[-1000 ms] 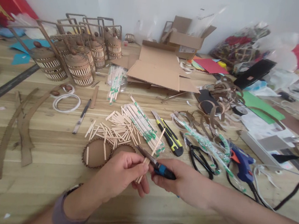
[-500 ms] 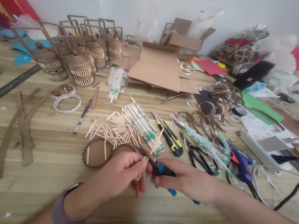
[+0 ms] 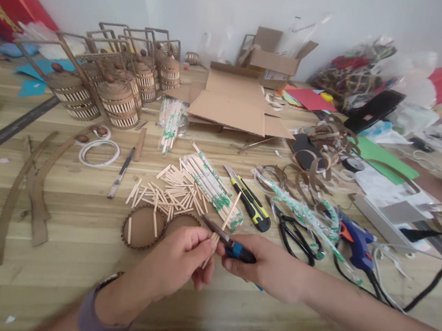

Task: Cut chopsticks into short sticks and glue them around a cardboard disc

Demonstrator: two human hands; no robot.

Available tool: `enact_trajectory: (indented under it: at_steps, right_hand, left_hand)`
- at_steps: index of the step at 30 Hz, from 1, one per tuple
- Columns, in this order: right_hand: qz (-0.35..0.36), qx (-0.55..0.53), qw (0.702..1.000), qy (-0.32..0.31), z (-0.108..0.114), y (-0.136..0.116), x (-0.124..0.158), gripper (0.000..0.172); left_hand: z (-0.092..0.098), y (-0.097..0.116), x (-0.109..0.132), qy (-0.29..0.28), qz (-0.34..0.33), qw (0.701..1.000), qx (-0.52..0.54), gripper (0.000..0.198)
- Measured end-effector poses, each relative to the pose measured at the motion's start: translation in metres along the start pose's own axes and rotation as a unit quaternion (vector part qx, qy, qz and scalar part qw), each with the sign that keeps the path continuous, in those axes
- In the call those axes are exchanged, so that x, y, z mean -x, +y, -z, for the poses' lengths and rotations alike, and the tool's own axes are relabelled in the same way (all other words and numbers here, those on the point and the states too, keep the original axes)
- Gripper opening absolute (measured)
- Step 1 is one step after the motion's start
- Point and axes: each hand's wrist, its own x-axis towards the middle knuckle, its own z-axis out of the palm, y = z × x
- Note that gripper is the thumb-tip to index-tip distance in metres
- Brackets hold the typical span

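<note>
My left hand [image 3: 179,260] pinches a pair of thin bamboo sticks [image 3: 227,219] that slant up and to the right. My right hand [image 3: 268,267] grips blue-handled cutters [image 3: 230,246], whose dark jaws close across the sticks just above my left fingers. Both hands hover over the near part of the wooden table [image 3: 71,254]. Just behind them lie two round cardboard discs [image 3: 143,226] and a heap of short cut sticks [image 3: 171,191].
A bundle of wrapped chopsticks [image 3: 212,183], a yellow utility knife [image 3: 251,199], black scissors [image 3: 295,235] and a blue glue gun [image 3: 355,240] lie to the right. Woven cardboard lanterns [image 3: 116,97] stand at the back left, cardboard boxes [image 3: 238,100] behind.
My hands have stayed almost in place. The blue handles that showed below my right hand half a second ago are now mostly tucked into the hand.
</note>
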Motion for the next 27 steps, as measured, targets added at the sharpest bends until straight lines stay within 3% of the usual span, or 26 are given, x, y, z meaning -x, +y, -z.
enact_trajectory:
  at_steps: [5, 8, 10, 12, 15, 17, 19, 22, 27]
  right_hand:
    - [0.035, 0.036, 0.998, 0.025, 0.005, -0.002, -0.001, 0.008]
    - [0.025, 0.081, 0.995, 0.050, 0.014, -0.003, 0.002, 0.016]
    - [0.012, 0.142, 0.982, 0.122, 0.018, -0.003, 0.005, 0.017]
    - [0.028, 0.213, 0.947, 0.239, 0.019, -0.002, 0.005, 0.016]
    - [0.142, 0.272, 0.883, 0.355, 0.015, -0.004, 0.002, 0.010]
    - [0.225, 0.300, 0.857, 0.355, 0.010, -0.005, -0.003, 0.015]
    - [0.258, 0.342, 0.841, 0.331, 0.006, -0.007, -0.011, 0.022]
    - [0.219, 0.410, 0.832, 0.304, 0.002, -0.005, -0.022, 0.019]
    - [0.139, 0.467, 0.816, 0.312, -0.002, -0.001, -0.029, 0.008]
  left_hand:
    - [0.005, 0.002, 0.000, 0.023, -0.021, 0.999, -0.020, 0.032]
    - [0.015, 0.004, 0.001, 0.068, -0.042, 0.997, -0.023, 0.033]
    - [0.020, 0.005, 0.002, 0.118, -0.046, 0.991, -0.050, 0.034]
    - [0.023, 0.005, 0.002, 0.144, -0.037, 0.985, -0.092, 0.034]
    - [0.021, 0.002, 0.000, 0.131, -0.027, 0.978, -0.161, 0.032]
    - [0.017, 0.001, -0.001, 0.124, -0.035, 0.969, -0.211, 0.031]
    - [0.014, 0.000, -0.002, 0.133, -0.046, 0.956, -0.259, 0.031]
    - [0.011, 0.002, -0.003, 0.163, -0.057, 0.928, -0.330, 0.026]
    - [0.011, 0.005, -0.004, 0.186, -0.045, 0.865, -0.464, 0.024]
